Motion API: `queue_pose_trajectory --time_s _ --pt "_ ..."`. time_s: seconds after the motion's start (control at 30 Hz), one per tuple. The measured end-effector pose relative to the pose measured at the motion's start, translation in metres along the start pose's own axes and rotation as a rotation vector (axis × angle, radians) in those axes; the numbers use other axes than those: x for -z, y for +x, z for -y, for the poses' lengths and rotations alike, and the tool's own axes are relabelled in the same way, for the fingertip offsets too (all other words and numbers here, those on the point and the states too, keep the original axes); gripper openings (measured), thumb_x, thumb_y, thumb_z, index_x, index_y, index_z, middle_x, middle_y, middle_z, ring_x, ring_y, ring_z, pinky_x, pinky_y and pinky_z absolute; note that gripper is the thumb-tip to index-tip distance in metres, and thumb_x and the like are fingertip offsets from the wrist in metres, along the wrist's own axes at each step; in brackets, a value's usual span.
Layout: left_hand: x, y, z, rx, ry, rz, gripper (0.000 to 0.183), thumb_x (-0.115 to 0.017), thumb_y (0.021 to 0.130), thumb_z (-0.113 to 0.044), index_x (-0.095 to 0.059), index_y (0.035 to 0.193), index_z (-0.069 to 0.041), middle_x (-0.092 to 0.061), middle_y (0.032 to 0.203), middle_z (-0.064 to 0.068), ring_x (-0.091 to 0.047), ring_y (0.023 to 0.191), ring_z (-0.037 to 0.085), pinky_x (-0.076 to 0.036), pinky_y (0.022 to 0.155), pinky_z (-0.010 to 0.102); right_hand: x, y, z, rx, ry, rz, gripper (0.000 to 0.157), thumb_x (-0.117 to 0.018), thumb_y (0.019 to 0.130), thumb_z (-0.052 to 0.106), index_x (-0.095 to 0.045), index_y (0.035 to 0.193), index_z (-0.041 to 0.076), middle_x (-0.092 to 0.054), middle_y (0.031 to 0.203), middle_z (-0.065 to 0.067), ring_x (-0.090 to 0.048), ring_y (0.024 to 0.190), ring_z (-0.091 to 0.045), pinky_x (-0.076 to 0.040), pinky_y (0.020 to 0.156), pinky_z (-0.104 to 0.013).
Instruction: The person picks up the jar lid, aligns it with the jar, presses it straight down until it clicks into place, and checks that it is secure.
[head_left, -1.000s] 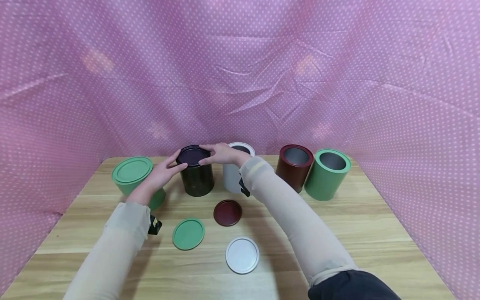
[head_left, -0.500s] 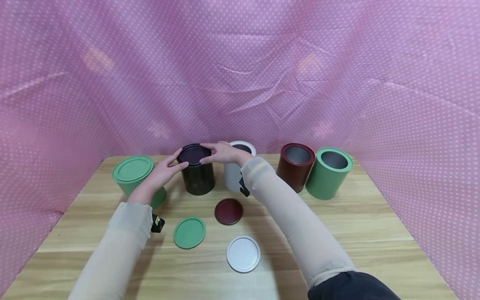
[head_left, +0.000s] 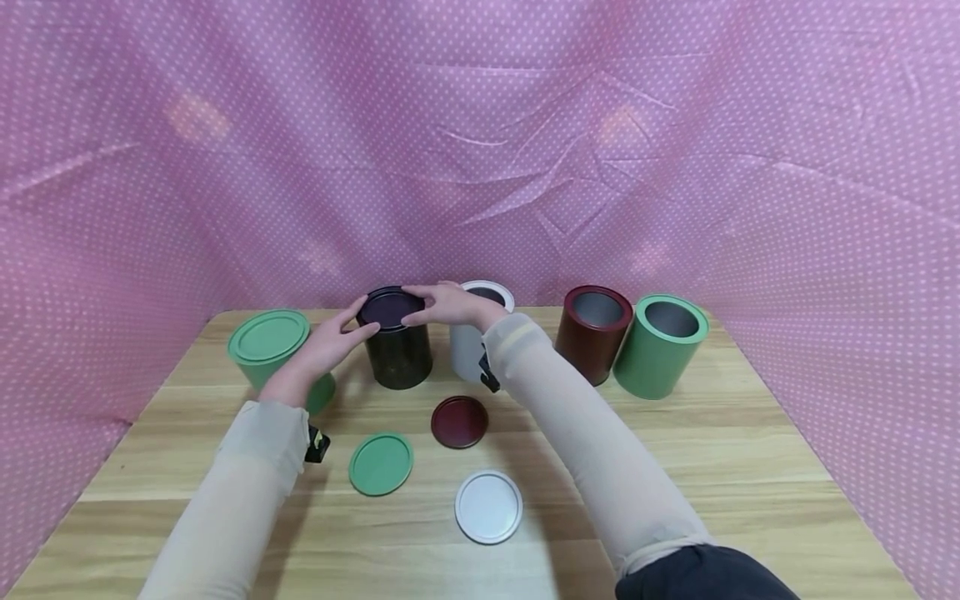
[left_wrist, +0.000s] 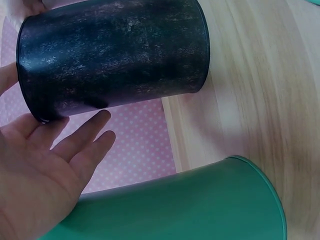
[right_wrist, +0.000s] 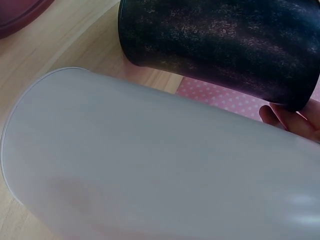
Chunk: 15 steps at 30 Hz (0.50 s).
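A black can (head_left: 401, 362) with a black lid (head_left: 389, 309) on its top stands upright at the back of the table. My left hand (head_left: 321, 347) touches its rim from the left, thumb and forefinger spread and the other fingers loosely straight. From the right, my right hand (head_left: 452, 306) touches the same rim, thumb in front and fingers behind. In the right wrist view its fingertips (right_wrist: 287, 117) lie at the can's upper end, partly hidden. Whether the lid sits fully down I cannot tell.
A lidded green can (head_left: 270, 337) stands by my left wrist. A lidless white can (head_left: 467, 354), dark red can (head_left: 587, 342) and second green can (head_left: 652, 362) stand rightward. Green (head_left: 381, 464), dark red (head_left: 460, 422) and white (head_left: 488, 507) lids lie on the table.
The whole head view has shifted slightly. Both hands stay at the black can's rim, and nothing else visibly moves.
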<state>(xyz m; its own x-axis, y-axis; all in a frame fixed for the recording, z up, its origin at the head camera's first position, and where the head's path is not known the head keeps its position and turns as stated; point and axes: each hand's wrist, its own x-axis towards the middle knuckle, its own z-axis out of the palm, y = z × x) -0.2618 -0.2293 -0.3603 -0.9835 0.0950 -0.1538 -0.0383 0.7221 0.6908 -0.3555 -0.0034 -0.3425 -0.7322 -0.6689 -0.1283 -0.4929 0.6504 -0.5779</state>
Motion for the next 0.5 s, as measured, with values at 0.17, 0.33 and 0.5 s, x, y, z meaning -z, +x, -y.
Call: queue_pose_trajectory --time_s 0.17,0.33,0.5 --pt "0.0 -0.001 -0.0038 -0.007 0.03 -0.01 0.079 -0.04 0.096 -0.062 -0.002 0.156 -0.028 -0.013 0.16 0.022 -0.027 0.141 0.047 -0.028 0.111 0.063 0.0022 -0.0008 0.0008 -0.009 0.004 0.003 0.074 -0.061 0.088 0.054 -0.03 0.152 0.032 -0.037 0.155 -0.004 -0.009 0.15 -0.032 -0.016 0.12 -0.053" --pt "-0.0007 -0.0037 -0.005 -0.001 -0.01 0.008 0.081 -0.042 0.096 -0.061 -0.001 0.156 -0.026 -0.012 0.16 0.023 -0.041 0.134 0.046 -0.028 0.112 0.062 0.001 -0.0024 0.0017 -0.01 0.011 0.008 0.074 -0.062 0.088 0.054 -0.031 0.152 0.032 -0.044 0.15 -0.007 -0.009 0.15 -0.032 -0.015 0.12 -0.053" --pt "0.0001 -0.0053 -0.0077 0.013 -0.032 0.025 0.081 -0.044 0.097 -0.057 -0.001 0.156 -0.024 -0.008 0.16 0.024 -0.053 0.123 0.043 -0.026 0.113 0.06 -0.0002 -0.002 0.0003 -0.012 0.023 0.016 0.074 -0.062 0.088 0.055 -0.031 0.152 0.033 -0.04 0.153 -0.008 -0.009 0.15 -0.031 -0.017 0.119 -0.054"
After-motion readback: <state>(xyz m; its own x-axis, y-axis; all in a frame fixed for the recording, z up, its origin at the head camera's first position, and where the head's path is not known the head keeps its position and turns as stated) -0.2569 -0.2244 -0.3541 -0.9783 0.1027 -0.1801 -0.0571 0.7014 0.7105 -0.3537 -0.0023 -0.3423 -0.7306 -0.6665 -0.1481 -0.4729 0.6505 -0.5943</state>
